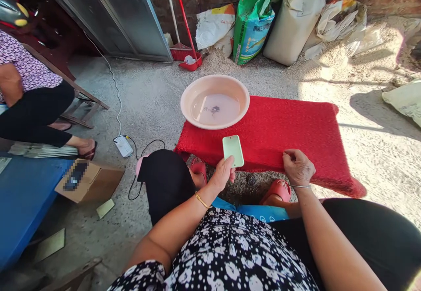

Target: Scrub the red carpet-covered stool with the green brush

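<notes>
My left hand (224, 174) grips a pale green, shallow rectangular plastic piece (233, 149) by its lower edge. The piece has rounded corners, a raised rim and a small hole near each end. Its inner face is turned up, just in front of the red cloth's near edge. My right hand (298, 167) is closed at the near edge of the red fleecy cloth (289, 126), fingers curled under. Whatever its fingertips pinch is hidden. Beyond my left hand, a pale pink basin (188, 111) stands at the cloth's far left corner, with shallow liquid and dark specks inside.
A seated person (29, 84) is at the left, near a blue table (36, 199) and a cardboard box (98, 179). A power strip (123, 146) with cords lies on the floor. Sacks (294, 23), a broom and a red dustpan (191, 65) stand along the brick wall.
</notes>
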Motion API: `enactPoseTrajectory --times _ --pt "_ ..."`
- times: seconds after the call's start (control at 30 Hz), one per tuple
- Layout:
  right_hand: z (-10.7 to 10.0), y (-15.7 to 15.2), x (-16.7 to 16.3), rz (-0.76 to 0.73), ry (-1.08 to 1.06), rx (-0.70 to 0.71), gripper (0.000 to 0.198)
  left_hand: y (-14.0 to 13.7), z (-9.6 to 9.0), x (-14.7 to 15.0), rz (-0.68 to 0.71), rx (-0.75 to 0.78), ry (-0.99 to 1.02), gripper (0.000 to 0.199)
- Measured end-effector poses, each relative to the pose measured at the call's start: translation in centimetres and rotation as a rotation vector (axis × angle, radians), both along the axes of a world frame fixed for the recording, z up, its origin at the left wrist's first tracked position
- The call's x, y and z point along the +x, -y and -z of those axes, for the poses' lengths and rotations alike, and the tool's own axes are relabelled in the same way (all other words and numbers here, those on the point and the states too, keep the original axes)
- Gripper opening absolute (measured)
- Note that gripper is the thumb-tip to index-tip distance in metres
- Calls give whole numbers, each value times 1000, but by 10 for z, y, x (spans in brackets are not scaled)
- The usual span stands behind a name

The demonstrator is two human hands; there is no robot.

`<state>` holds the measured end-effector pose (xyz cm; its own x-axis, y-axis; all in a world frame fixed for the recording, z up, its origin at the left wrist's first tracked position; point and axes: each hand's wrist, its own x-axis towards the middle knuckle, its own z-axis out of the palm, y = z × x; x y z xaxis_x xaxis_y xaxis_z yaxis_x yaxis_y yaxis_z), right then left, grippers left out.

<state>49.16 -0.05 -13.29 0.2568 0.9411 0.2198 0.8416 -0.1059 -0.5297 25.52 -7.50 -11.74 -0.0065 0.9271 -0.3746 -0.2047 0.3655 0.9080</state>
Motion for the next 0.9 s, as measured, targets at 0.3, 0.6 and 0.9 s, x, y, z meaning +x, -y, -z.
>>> enactPoseTrajectory --times 0.3,0.6,0.9 --pt "1 1 0 4 13 18 24 33 10 15 504 -5 -142 43" --pt "2 -1 -1 6 10 8 25 8 6 -9 36 40 -79 46" --pt "-5 -3 12 -114 -267 1 23 15 -4 14 333 -8 -161 46"
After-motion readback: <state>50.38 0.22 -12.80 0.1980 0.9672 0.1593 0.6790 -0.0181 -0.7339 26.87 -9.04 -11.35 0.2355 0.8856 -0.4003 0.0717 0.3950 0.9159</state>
